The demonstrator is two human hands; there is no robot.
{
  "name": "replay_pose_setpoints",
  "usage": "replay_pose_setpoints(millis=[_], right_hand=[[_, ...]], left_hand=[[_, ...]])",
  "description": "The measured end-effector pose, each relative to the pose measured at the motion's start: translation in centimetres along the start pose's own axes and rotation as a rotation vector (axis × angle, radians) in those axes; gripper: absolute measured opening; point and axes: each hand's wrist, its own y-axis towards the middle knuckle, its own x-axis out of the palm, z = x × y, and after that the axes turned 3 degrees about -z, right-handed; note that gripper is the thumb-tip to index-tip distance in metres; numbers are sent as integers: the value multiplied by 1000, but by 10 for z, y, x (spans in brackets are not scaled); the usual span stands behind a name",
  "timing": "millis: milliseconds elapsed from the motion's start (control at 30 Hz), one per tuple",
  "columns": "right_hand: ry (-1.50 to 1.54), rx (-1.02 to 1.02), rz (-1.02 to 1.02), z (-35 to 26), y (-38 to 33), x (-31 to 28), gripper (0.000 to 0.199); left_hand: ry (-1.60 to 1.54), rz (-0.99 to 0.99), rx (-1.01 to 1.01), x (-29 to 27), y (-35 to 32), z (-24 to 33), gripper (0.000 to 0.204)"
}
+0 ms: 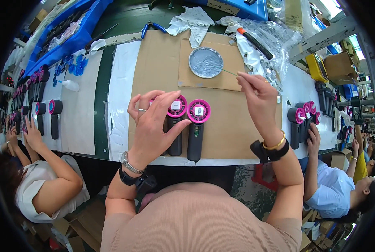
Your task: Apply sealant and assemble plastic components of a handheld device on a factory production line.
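Two black-handled devices with round pink grilles lie side by side on the cardboard, looking like handheld fans: a left fan (175,110) and a right fan (199,111). White stickers sit on their grilles. My left hand (156,122) spreads over the left fan, fingers apart, its thumb reaching toward the right fan. Part of another pink grille shows under its fingers. Between thumb and fingers, my right hand (256,86) pinches a thin green stick (229,72). The stick's far end reaches into a round dish (206,49) of grey paste.
Beyond the dish are a white cloth (190,21), blue-handled pliers (153,27), an orange-and-black tool (254,43) and crumpled plastic. More fans (304,113) stand at the right near a co-worker's hand. Another person works at the left, beside a small white bottle (71,85) and blue bin (61,35).
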Motion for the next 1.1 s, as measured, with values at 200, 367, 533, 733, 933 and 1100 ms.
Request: replay_pose_setpoints(millis=[200,367,533,733,933,1100], right_hand=[[-280,-141,-28,11,21,13,20],[-465,-15,-87,6,28,6,19],[-203,92,-83,10,21,8,21],[17,295,-118,21,22,14,23],[124,382,-140,23,26,16,23],[332,462,-173,32,27,14,21]], left_hand=[[10,-15,-28,-5,-5,-7,69],[-2,-21,-25,-5,-5,-12,69],[-8,-41,-33,-4,-4,-14,71],[-1,-65,-37,-4,-4,-15,72],[22,-68,-44,-3,-4,-15,73],[30,-61,-44,-2,-3,-15,72]])
